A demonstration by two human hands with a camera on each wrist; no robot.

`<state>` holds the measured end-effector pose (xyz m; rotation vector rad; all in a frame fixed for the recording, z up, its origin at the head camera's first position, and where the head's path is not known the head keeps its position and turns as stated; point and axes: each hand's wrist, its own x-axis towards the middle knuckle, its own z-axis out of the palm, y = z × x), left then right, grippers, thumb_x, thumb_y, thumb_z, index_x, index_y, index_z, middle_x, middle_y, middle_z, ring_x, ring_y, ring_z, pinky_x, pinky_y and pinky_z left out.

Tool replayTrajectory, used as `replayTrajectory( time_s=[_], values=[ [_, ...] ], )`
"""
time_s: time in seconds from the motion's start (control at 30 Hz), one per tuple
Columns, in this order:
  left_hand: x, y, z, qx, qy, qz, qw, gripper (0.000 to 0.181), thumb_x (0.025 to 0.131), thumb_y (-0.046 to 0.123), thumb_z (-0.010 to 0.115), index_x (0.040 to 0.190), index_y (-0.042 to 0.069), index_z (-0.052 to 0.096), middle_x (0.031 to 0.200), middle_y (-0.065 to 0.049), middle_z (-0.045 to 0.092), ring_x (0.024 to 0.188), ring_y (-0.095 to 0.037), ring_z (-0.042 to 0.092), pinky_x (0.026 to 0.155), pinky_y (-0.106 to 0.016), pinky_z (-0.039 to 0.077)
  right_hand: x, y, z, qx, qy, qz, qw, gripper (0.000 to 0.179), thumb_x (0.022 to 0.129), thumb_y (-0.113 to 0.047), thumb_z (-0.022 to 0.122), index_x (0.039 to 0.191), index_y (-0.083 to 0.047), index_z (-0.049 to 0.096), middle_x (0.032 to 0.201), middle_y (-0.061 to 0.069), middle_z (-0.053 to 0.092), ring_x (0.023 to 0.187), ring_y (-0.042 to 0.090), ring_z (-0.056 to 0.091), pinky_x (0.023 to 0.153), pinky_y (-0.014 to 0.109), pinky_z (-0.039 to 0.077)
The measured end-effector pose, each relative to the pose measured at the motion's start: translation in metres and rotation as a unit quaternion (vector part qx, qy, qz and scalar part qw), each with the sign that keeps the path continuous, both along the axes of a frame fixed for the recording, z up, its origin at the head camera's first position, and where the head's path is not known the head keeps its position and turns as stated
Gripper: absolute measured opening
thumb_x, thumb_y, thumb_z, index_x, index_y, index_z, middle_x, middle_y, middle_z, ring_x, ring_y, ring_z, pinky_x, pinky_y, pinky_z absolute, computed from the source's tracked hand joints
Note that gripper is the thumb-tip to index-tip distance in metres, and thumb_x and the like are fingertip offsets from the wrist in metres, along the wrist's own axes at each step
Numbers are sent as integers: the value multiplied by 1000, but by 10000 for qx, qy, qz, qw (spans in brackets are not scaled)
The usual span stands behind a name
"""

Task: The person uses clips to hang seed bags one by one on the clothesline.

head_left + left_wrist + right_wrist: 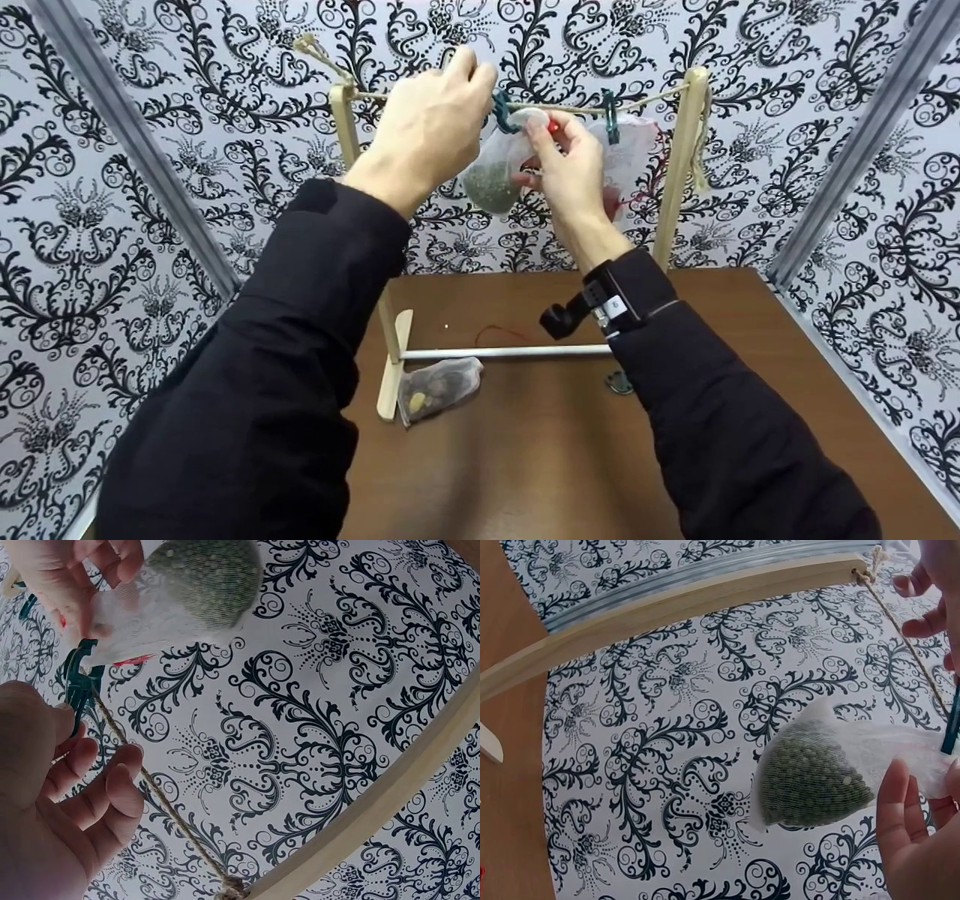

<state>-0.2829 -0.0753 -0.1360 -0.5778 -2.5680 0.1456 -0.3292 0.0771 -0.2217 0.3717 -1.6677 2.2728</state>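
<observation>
My left hand (439,120) pinches a dark green clothespin (81,682) on the rope (180,821), its other fingers loosely bent. A white mesh bag (487,180) with small green grains in its rounded bottom hangs below that clothespin. At the bag's gathered top, my right hand (570,165) grips the mesh between thumb and fingers. Something small and red shows by the right fingertips. In the left wrist view the clothespin's tip meets the edge of the mesh; how firmly it clamps I cannot tell.
A second green clothespin (611,116) holds another mesh bag (634,146) with red string. Wooden posts (679,165) carry the rope; a white bar (510,352) runs low between them. On the brown table (525,450) lie a filled mesh bag (441,390), a clothespin (619,382) and red string (499,328).
</observation>
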Motion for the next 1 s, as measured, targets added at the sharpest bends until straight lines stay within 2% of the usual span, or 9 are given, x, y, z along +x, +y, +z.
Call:
replayTrajectory(
  time_s=[0.1, 0.23, 0.5, 0.57, 0.67, 0.8, 0.9, 1.0],
  values=[
    [-1, 2, -2, -94, -39, 84, 9999, 35, 105, 8, 42, 139, 1, 47, 127, -14, 56, 85, -27, 61, 75, -39, 57, 0, -1, 0, -88, 54, -5, 9999, 23, 99, -19, 63, 120, -9, 67, 117, 10, 65, 89, 20, 61, 68, 33, 59],
    [-3, 4, -9, -91, -45, 159, 9998, 31, 106, 7, 38, 135, 2, 46, 114, -13, 64, 76, -25, 59, 68, -36, 55, 1, -3, 1, -133, 101, 21, 9999, 23, 99, -17, 63, 120, -8, 67, 115, 11, 65, 84, 20, 62, 69, 34, 59],
    [-4, 15, -24, -243, 16, 749, 9969, 43, 112, 23, 25, 144, -4, 35, 103, -14, 65, 68, -21, 57, 60, -32, 54, 1, -3, 0, -138, 78, -106, 9998, 21, 98, -17, 64, 117, -9, 67, 115, 9, 65, 86, 19, 60, 65, 31, 57],
    [-4, 17, -27, -242, -14, 865, 9960, 42, 112, 23, 25, 142, -4, 35, 101, -14, 64, 68, -21, 57, 60, -32, 54, 0, -3, -1, -111, 68, -165, 9998, 21, 98, -17, 64, 117, -9, 67, 116, 9, 64, 88, 19, 59, 65, 31, 57],
    [-4, 20, -29, -283, -68, 997, 9946, 49, 112, 32, 30, 144, -5, 33, 102, -14, 63, 70, -21, 58, 59, -32, 54, -1, -3, -3, -69, 82, -214, 9997, 21, 98, -18, 64, 117, -10, 67, 118, 8, 63, 90, 19, 59, 66, 32, 58],
    [-4, 23, -33, -306, -84, 981, 9947, 66, 110, 42, 37, 152, -7, 24, 108, -15, 64, 72, -22, 60, 60, -32, 55, -1, -1, -6, -27, 90, -254, 9996, 22, 98, -19, 65, 117, -10, 67, 120, 8, 64, 92, 20, 59, 69, 33, 58],
    [-6, 24, -38, -256, 27, 827, 9962, 77, 106, 50, 43, 154, -6, 21, 108, -14, 64, 69, -21, 59, 58, -31, 53, -1, -1, -9, 57, 41, -277, 9996, 24, 97, -22, 65, 119, -10, 67, 121, 7, 63, 95, 21, 60, 73, 35, 59],
    [-7, 24, -45, -336, 206, 749, 9964, 80, 106, 52, 43, 156, -5, 19, 105, -11, 64, 65, -19, 55, 56, -30, 51, -1, 0, -13, 197, 8, -306, 9993, 25, 98, -24, 65, 119, -10, 66, 120, 7, 63, 97, 22, 60, 77, 38, 58]
  ],
)
